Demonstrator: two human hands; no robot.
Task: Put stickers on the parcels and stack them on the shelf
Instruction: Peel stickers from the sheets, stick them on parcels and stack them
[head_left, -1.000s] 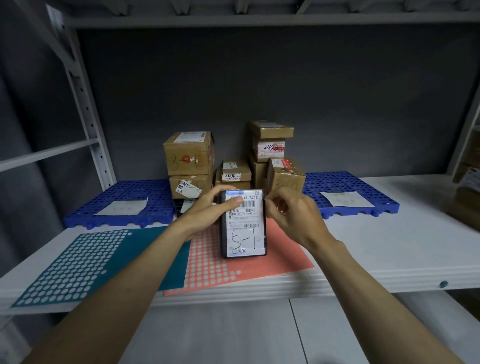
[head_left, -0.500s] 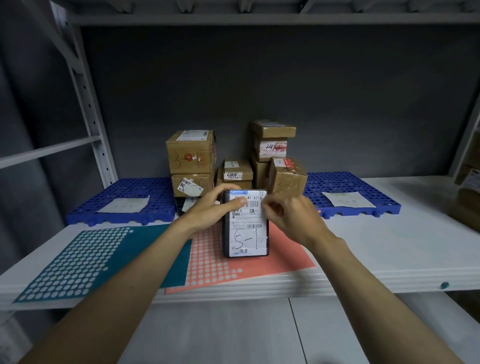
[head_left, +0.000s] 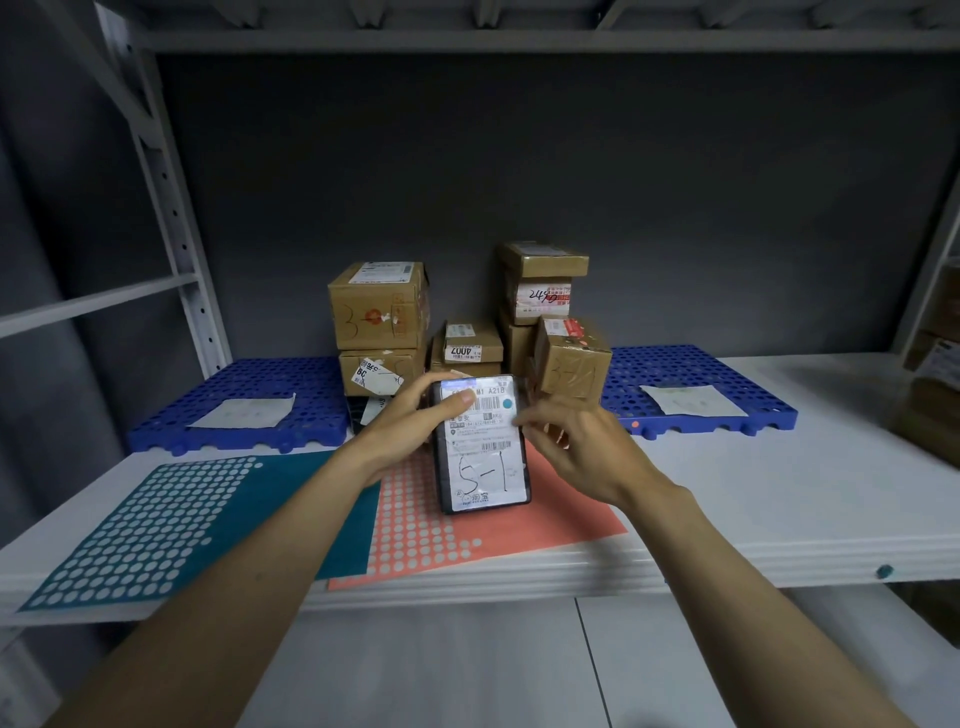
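A person stands at a white shelf (head_left: 779, 499), seen from a head-worn camera looking down along both forearms. The left hand (head_left: 410, 426) holds a flat dark parcel (head_left: 480, 441) just above the shelf; its grip is wrapped round the parcel's upper left corner, thumb pressed on the white shipping label. The label carries barcodes and a handwritten "5-1". A small teal round sticker (head_left: 507, 403) sits on the label near the parcel's top right corner.

The right hand (head_left: 576, 447) hovers just right of the parcel, fingers loosely curled and holding nothing that can be seen; its fingertips are close to the parcel's right edge, and contact cannot be confirmed.

Under the parcel lies a coral sticker sheet (head_left: 561, 514) with rows of pale dots, and left of the parcel a teal sticker sheet (head_left: 171, 514). Behind the parcel stands a cluster of brown cardboard boxes (head_left: 379, 306), stacked two and three high. Blue perforated trays (head_left: 249, 384) flank the boxes, each holding a sheet of white paper.

The sticker step for this parcel looks done, since the dot is on the label. The next move likely calls for carrying the parcel back to the boxes and laying it flat on a stable stack, perhaps steadied by the free right hand.
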